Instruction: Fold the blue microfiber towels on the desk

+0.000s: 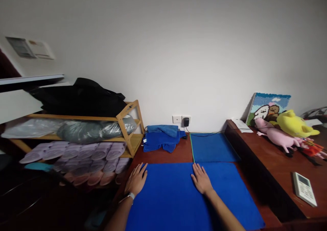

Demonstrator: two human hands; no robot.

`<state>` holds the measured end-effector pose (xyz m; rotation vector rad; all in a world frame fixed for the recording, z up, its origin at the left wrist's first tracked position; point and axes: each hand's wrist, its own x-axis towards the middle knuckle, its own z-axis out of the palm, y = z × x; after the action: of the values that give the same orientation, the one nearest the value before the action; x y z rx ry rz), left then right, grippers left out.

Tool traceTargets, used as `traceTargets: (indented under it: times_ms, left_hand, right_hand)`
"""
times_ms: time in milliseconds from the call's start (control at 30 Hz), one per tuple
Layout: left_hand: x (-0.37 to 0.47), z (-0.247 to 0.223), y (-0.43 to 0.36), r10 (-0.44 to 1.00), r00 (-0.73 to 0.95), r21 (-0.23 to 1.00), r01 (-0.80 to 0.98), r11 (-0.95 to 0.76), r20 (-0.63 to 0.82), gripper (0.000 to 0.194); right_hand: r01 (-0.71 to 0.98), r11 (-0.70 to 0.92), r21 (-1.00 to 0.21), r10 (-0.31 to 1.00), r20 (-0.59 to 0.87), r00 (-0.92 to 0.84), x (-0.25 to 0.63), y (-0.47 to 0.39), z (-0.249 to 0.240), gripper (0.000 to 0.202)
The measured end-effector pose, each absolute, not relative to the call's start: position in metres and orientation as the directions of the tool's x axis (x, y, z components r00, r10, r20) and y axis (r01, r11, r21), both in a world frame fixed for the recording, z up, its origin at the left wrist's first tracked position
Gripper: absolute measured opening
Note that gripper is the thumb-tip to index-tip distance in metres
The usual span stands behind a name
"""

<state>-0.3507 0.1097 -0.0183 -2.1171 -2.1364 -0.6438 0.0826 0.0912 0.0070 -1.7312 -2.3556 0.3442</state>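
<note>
A large bright blue cloth [168, 197] lies spread over the reddish-brown table [163, 158]. My left hand [136, 180] rests flat at its upper left corner, fingers extended, with a pale band on the wrist. Near the cloth's upper edge, right of its middle, my right hand [201, 179] lies flat with fingers spread. Neither hand holds anything. Behind the right hand a darker blue cloth [214, 147] with a green edge lies flat. Folded blue cloths [161, 139] are heaped near the wall, beyond and between the hands.
On the left, a wooden rack [127, 135] holds a black bag [84, 98], wrapped bundles and purple slippers [99, 151]. A black plug [186, 122] with a cable sits in the wall socket. Plush toys [293, 124] and a white remote [304, 189] lie on the right-hand surface.
</note>
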Motion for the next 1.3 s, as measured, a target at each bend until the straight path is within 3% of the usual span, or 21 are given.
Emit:
traceTargets:
  times_ms: [300, 400, 567, 700, 900, 1067, 1300]
  left_hand:
    - [-0.348, -0.014, 0.109, 0.949, -0.042, 0.238, 0.971, -0.035, 0.312, 0.055]
    - [-0.349, -0.012, 0.111, 0.956, -0.041, 0.246, 0.969, -0.033, 0.291, 0.056]
    - [-0.359, 0.007, 0.110, 0.961, -0.047, 0.330, 0.943, -0.047, 0.272, 0.056]
    - [-0.350, 0.024, 0.078, 0.919, -0.051, 0.341, 0.935, -0.092, 0.390, 0.056]
    - [-0.306, 0.013, -0.017, 0.942, 0.227, 0.212, 0.936, -0.281, 0.246, 0.051]
    - [-0.308, -0.001, -0.051, 0.976, 0.113, 0.163, 0.976, -0.145, 0.187, 0.056]
    - [-0.314, 0.002, -0.048, 0.981, 0.101, 0.159, 0.979, -0.128, 0.165, 0.058]
  right_hand:
    - [0.980, -0.144, -0.136, 0.987, -0.092, 0.133, 0.281, 0.092, -0.003, 0.071]
    - [0.970, -0.202, -0.133, 0.978, -0.089, 0.191, 0.306, 0.091, 0.003, 0.071]
    - [0.975, -0.146, -0.166, 0.989, 0.000, 0.148, 0.264, 0.080, 0.015, 0.070]
    - [0.945, 0.069, -0.320, 0.989, 0.150, -0.022, 0.154, 0.041, 0.022, 0.067]
    - [0.772, 0.404, -0.490, 0.911, 0.144, -0.386, -0.028, -0.026, 0.024, 0.068]
    - [0.767, 0.376, -0.520, 0.914, 0.069, -0.401, -0.061, -0.038, 0.019, 0.069]
    - [0.898, 0.168, -0.407, 0.985, 0.043, -0.165, 0.065, -0.034, 0.007, 0.075]
